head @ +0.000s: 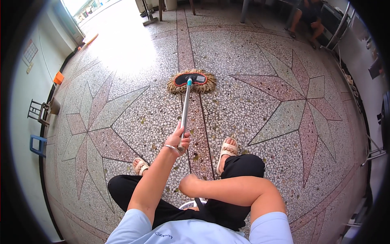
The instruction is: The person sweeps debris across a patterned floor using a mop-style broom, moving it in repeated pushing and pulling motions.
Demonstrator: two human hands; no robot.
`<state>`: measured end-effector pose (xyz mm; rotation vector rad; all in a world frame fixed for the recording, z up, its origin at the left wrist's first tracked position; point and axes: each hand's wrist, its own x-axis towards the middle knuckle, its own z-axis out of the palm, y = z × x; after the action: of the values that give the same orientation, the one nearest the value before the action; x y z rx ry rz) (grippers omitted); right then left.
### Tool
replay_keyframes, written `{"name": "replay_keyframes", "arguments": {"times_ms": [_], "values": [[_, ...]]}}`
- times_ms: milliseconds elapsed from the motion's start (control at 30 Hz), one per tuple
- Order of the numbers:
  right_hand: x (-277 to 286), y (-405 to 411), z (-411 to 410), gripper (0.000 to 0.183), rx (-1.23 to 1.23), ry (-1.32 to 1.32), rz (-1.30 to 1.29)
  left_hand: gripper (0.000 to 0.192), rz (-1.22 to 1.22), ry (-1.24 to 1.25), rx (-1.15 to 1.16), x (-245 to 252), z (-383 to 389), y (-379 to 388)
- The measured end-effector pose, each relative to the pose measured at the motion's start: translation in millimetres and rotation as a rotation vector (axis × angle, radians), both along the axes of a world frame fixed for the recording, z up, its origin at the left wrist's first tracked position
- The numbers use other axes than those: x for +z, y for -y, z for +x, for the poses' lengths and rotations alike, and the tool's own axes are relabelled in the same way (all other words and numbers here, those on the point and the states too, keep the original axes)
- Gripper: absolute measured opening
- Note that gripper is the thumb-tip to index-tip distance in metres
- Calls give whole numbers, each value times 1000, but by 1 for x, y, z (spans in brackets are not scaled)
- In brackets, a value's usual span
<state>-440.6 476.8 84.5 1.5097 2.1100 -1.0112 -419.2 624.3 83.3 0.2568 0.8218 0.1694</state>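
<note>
My left hand (176, 138), with a bracelet at the wrist, grips the lower end of a metal pole handle (186, 105). The handle runs away from me to a teal collar and a mop head (208, 87) with shaggy tan and brown strands and a black, red-edged backing. The mop head rests on the terrazzo floor (158, 122) ahead of my feet. Across my lap lies my right forearm, its bent right hand (188, 185) near my right thigh. The fingers of that hand are hidden, so its grip cannot be told. White sandals (228, 148) are on my feet.
Part of a white seat (186, 205) shows beneath me. Along the left wall stand an orange container (58, 78), a brown bucket (54, 106), a small chair (42, 114) and a blue stool (31, 146). Furniture legs (244, 12) stand ahead; a seated person (310, 18) is at far right.
</note>
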Motion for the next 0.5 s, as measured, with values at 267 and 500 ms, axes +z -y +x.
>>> {"name": "replay_keyframes", "arguments": {"times_ms": [267, 500], "values": [[9, -31, 33, 18, 48, 16, 89, 47, -198, 86, -30, 50, -156, 32], [19, -64, 48, 20, -92, 10, 140, 45, -329, 131, -67, 105, -190, 26]]}}
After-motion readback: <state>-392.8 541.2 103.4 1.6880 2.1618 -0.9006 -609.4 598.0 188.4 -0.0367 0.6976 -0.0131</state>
